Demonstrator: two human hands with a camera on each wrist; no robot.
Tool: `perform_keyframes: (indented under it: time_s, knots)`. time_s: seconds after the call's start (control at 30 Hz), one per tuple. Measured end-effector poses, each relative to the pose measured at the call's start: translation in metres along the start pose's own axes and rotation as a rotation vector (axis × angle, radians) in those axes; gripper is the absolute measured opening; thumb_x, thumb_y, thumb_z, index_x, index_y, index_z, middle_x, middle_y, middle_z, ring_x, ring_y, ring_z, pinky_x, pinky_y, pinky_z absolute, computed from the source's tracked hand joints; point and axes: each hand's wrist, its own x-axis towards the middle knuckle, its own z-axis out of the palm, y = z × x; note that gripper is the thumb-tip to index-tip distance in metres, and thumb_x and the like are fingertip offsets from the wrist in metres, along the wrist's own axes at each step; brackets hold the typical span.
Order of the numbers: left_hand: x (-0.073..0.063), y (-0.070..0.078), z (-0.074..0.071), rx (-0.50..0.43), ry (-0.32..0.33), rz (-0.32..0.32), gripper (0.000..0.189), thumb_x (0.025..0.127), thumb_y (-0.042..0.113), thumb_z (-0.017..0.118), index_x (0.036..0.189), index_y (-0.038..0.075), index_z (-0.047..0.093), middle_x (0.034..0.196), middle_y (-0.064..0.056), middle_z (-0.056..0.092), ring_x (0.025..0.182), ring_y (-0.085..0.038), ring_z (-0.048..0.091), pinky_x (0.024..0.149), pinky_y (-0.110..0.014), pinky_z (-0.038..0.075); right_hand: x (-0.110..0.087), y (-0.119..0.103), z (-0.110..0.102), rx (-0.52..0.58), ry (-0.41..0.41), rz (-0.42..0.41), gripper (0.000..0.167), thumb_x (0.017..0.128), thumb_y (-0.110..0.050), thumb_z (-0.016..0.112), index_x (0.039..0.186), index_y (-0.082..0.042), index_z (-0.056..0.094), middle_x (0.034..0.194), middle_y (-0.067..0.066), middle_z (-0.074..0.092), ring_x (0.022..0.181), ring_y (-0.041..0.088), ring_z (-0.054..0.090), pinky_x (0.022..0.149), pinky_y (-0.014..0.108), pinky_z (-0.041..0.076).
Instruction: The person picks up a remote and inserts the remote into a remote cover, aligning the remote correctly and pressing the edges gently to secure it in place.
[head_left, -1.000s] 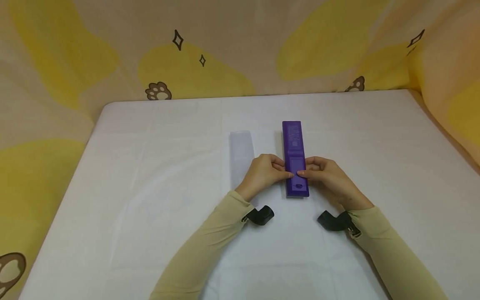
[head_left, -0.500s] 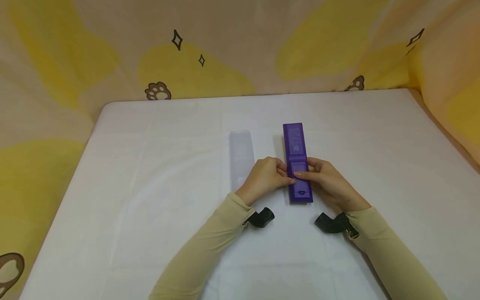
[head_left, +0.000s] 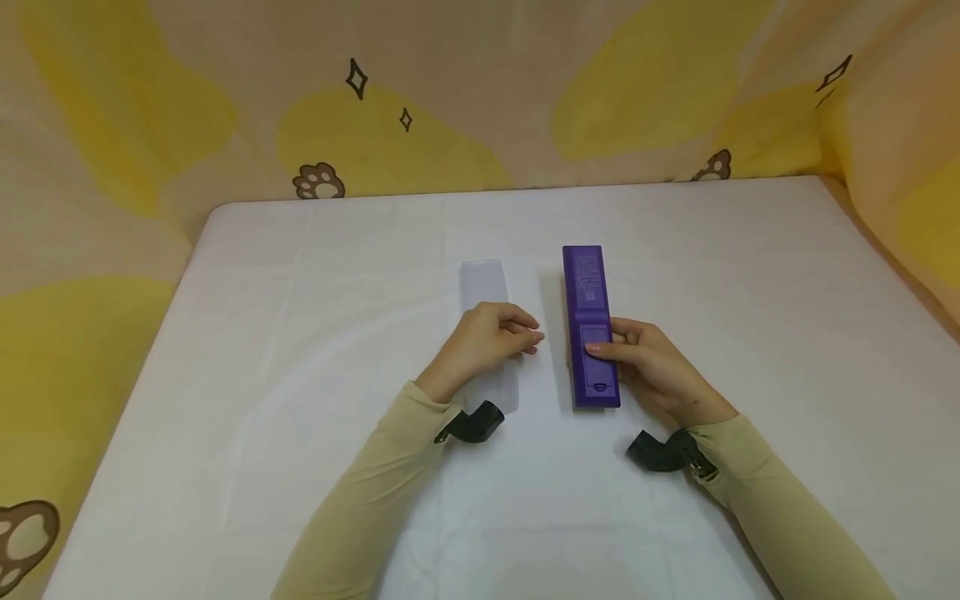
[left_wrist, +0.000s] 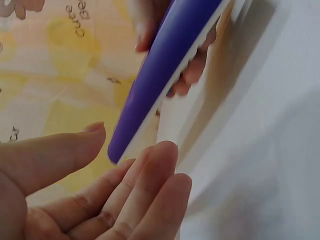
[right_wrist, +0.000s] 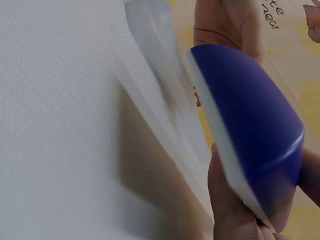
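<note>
A purple remote control (head_left: 587, 287) is held back side up, its battery cover facing the head camera. My right hand (head_left: 663, 371) grips its right side, thumb lying on the battery cover and fingers underneath. In the right wrist view the remote (right_wrist: 250, 110) shows a purple shell with a white front face, raised over the table. My left hand (head_left: 480, 343) holds nothing; its fingers are loosely bent, a short way left of the remote. Below that hand lies a translucent plastic sleeve (head_left: 483, 282), its middle partly hidden by the hand.
A white cloth covers the table (head_left: 300, 467). Behind it and along the sides hangs a yellow and beige curtain (head_left: 450, 100) with paw prints. Black wrist mounts (head_left: 663, 450) sit on both sleeves.
My left hand has let go of the remote and moved left over the translucent sleeve. The right hand keeps its hold on the remote, which has come slightly nearer to me.
</note>
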Motion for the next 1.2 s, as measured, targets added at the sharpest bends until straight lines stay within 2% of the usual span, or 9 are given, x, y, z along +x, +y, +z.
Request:
perform_keyframes:
  time_s: [0.27, 0.4, 0.5, 0.67, 0.77, 0.9, 1.03, 1.13, 1.2]
  knots:
    - [-0.015, -0.019, -0.039, -0.127, 0.086, -0.070, 0.021, 0.090, 0.009, 0.063, 0.105, -0.006, 0.064, 0.095, -0.017, 0.069, 0.084, -0.023, 0.068, 0.075, -0.030, 0.057, 0.000, 0.000, 0.002, 0.014, -0.017, 0.016, 0.060, 0.090, 0.004, 0.058, 0.136, 0.019, 0.024, 0.097, 0.004, 0.070, 0.088, 0.015, 0.067, 0.076, 0.027, 0.056]
    - [-0.019, -0.028, -0.055, -0.144, 0.127, -0.101, 0.023, 0.093, 0.009, 0.059, 0.109, -0.007, 0.062, 0.099, -0.019, 0.068, 0.087, -0.025, 0.068, 0.076, -0.030, 0.056, 0.000, 0.001, 0.003, 0.008, -0.012, 0.032, 0.060, 0.090, 0.003, 0.059, 0.137, 0.019, 0.025, 0.098, 0.003, 0.070, 0.090, 0.015, 0.067, 0.078, 0.027, 0.055]
    - [-0.020, -0.033, -0.061, -0.149, 0.154, -0.138, 0.026, 0.093, 0.012, 0.059, 0.110, -0.007, 0.062, 0.099, -0.019, 0.068, 0.085, -0.024, 0.068, 0.076, -0.030, 0.056, 0.001, 0.002, 0.003, 0.004, -0.010, 0.040, 0.060, 0.089, 0.003, 0.059, 0.136, 0.019, 0.025, 0.099, 0.003, 0.070, 0.091, 0.016, 0.067, 0.078, 0.027, 0.055]
    - [-0.018, -0.041, -0.063, -0.120, 0.135, -0.207, 0.029, 0.092, 0.020, 0.061, 0.107, -0.006, 0.063, 0.095, -0.016, 0.069, 0.079, -0.018, 0.068, 0.076, -0.026, 0.056, 0.000, 0.003, 0.004, -0.017, -0.022, 0.047, 0.060, 0.090, 0.002, 0.059, 0.136, 0.020, 0.025, 0.099, 0.003, 0.070, 0.092, 0.016, 0.067, 0.079, 0.028, 0.055]
    - [-0.018, -0.044, -0.061, -0.147, 0.107, -0.223, 0.031, 0.093, 0.020, 0.060, 0.107, -0.007, 0.063, 0.096, -0.016, 0.068, 0.080, -0.016, 0.068, 0.077, -0.026, 0.055, 0.000, 0.003, 0.004, -0.026, -0.026, 0.047, 0.060, 0.090, 0.001, 0.059, 0.136, 0.019, 0.025, 0.100, 0.003, 0.070, 0.092, 0.016, 0.067, 0.079, 0.028, 0.055]
    - [-0.017, -0.047, -0.059, -0.245, 0.101, -0.229, 0.030, 0.094, 0.015, 0.058, 0.109, -0.010, 0.061, 0.099, -0.019, 0.066, 0.080, -0.016, 0.067, 0.077, -0.027, 0.056, -0.001, 0.003, 0.004, -0.046, -0.029, 0.047, 0.060, 0.090, 0.001, 0.059, 0.137, 0.019, 0.025, 0.100, 0.002, 0.069, 0.091, 0.015, 0.066, 0.078, 0.027, 0.055]
    - [-0.017, -0.050, -0.056, -0.393, 0.088, -0.218, 0.029, 0.093, 0.007, 0.057, 0.115, -0.013, 0.057, 0.101, -0.020, 0.064, 0.081, -0.016, 0.066, 0.078, -0.029, 0.056, 0.000, 0.004, 0.003, -0.057, -0.030, 0.050, 0.059, 0.090, 0.001, 0.059, 0.136, 0.019, 0.026, 0.099, 0.002, 0.069, 0.090, 0.014, 0.066, 0.077, 0.027, 0.055]
    - [-0.015, -0.051, -0.051, -0.461, 0.078, -0.220, 0.030, 0.092, 0.005, 0.059, 0.116, -0.013, 0.057, 0.095, -0.016, 0.065, 0.078, -0.014, 0.065, 0.077, -0.029, 0.056, 0.000, 0.005, 0.003, -0.057, -0.028, 0.053, 0.059, 0.090, 0.001, 0.060, 0.135, 0.019, 0.027, 0.099, 0.001, 0.069, 0.090, 0.014, 0.066, 0.077, 0.027, 0.055]
    - [-0.013, -0.051, -0.047, -0.465, 0.078, -0.221, 0.030, 0.091, 0.006, 0.060, 0.115, -0.012, 0.058, 0.088, -0.011, 0.064, 0.073, -0.012, 0.064, 0.075, -0.028, 0.056, 0.000, 0.006, 0.003, -0.058, -0.028, 0.053, 0.059, 0.090, 0.001, 0.060, 0.136, 0.019, 0.026, 0.099, 0.001, 0.069, 0.090, 0.014, 0.066, 0.077, 0.027, 0.055]
